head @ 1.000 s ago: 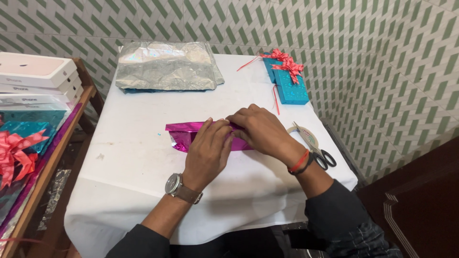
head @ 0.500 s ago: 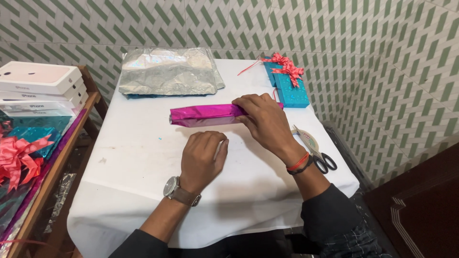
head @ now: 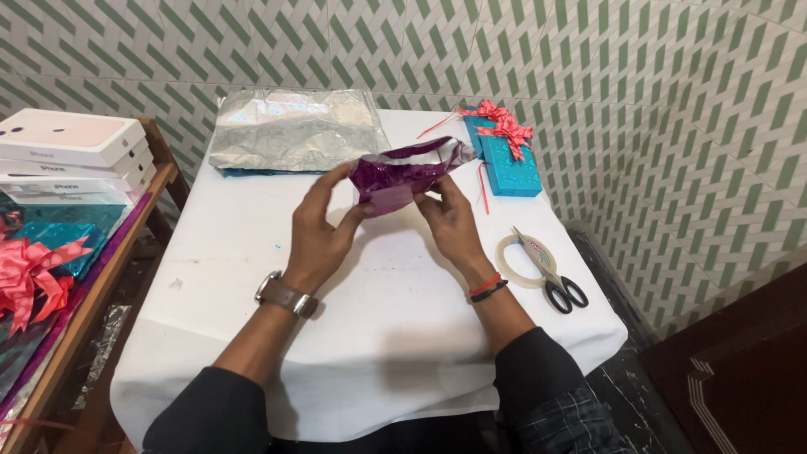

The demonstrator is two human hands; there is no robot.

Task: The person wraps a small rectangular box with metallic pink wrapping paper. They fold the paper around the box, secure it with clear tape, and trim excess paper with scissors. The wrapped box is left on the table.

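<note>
Just above the middle of the white tabletop (head: 252, 269), both hands hold a magenta foil-wrapped parcel (head: 395, 181) lifted clear of the cloth and tilted, its far end rising toward the right. The left hand (head: 324, 227) grips the near left end, thumb on the front face and fingers curled up behind the edge, with a wristwatch (head: 286, 294) on that wrist. The right hand (head: 445, 219) pinches the lower right part of the parcel between thumb and fingertips; a red and a dark band circle its wrist. A loose flap of foil with a silvery inner side stands open along the top of the parcel. Behind it, at the far edge of the tabletop, lies a stack of crumpled silver foil sheets (head: 294, 126) with a strip of blue showing under the pile. To the far right sit two teal wrapped boxes (head: 508, 164) topped with red ribbon bows (head: 500, 122), thin red ribbon tails trailing off beside them. Near the right edge, well apart from the hands, a roll of clear tape (head: 525, 256) lies flat, touching a pair of black-handled scissors (head: 555, 282) that rest across it. On a wooden side shelf (head: 101, 261) to the left are stacked white flat boxes (head: 71, 143), teal foil and a large pink-red bow (head: 29, 269).
</note>
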